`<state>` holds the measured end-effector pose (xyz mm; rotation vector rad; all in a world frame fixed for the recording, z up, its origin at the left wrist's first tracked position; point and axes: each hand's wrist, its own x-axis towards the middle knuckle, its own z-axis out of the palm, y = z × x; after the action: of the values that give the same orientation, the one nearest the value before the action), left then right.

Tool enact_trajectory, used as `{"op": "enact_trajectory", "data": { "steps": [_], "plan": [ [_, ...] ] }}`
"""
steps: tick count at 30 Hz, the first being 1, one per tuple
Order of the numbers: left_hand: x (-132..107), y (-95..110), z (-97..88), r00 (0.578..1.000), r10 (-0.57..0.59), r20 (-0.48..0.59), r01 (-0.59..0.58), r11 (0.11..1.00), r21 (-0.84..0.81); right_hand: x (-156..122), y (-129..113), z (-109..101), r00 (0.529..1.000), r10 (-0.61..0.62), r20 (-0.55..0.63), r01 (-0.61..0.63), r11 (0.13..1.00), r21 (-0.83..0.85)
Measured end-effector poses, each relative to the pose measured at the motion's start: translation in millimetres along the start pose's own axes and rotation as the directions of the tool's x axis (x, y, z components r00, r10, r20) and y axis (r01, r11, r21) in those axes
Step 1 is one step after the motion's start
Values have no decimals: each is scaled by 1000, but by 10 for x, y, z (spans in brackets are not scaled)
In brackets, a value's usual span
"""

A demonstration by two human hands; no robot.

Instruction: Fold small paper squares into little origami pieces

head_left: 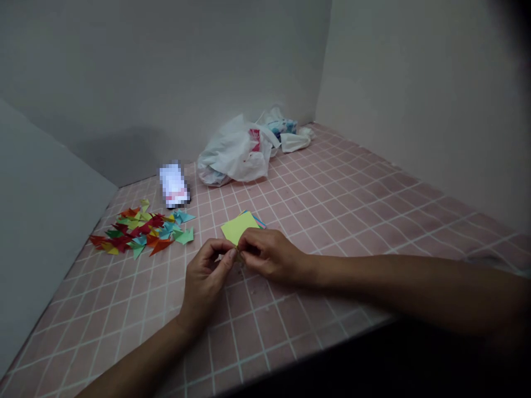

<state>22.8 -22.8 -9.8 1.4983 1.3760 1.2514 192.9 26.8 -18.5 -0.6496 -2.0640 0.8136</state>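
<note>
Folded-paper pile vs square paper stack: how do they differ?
The folded-paper pile is loose, pointed shapes; the square paper stack is flat sheets. The pile spreads over a wider area; the stack is compact. The pile shows mixed red, orange, yellow, green and blue; the stack shows a yellow-green top with blue and pink edges behind. Both lie on the pink grid-patterned surface.

Tbl [332, 182] has folded pprs [154, 223], sheets [238, 226], phone [173, 183], bags [236, 155].
</note>
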Motion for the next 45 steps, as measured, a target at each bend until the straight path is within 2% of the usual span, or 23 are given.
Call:
{"op": "enact_trajectory", "data": {
  "steps": [5, 11, 23, 30, 34, 37, 40, 42, 45],
  "plan": [
    [-9, 33, 10, 1000, -12, -28, 12, 1000, -15, 2, -6, 0, 1000, 14, 1, -14, 1000, 3],
    [1, 58, 9, 1000, 23, 4, -23, 998, 57, -5, 9, 4, 1000, -15, 17, 15, 1000, -6],
    [1, 68, 15, 997, 71, 20, -72, 992, 101, -3, 7, 1, 999, -22, 34, 22, 1000, -3],
    [-1, 20, -6, 999, 46, 22, -48, 997, 68, -7, -1, 4, 1000, -7, 21, 7, 1000, 13],
    [7, -4, -16, 999, 36, -13, -36, 999, 16, -8, -20, -3, 1000, 9, -6, -9, 999, 43],
    [17, -18, -14, 997, 30, -74, -34, 998, -51, -3, -33, -3, 995, 73, -74, -67, 994, 81],
    [27, -23, -4, 990, 69, -126, -78, 994, -74, 0, -39, 10, 968, 218, -122, -195, 965, 176],
    [27, -22, 1, 981, 140, -135, -145, 989, -25, -2, -41, 22, 948, 295, -117, -259, 933, 252],
    [14, -16, -1, 951, 289, -107, -273, 952, 140, -11, -50, 29, 944, 324, -68, -286, 903, 321]
  ]
}}
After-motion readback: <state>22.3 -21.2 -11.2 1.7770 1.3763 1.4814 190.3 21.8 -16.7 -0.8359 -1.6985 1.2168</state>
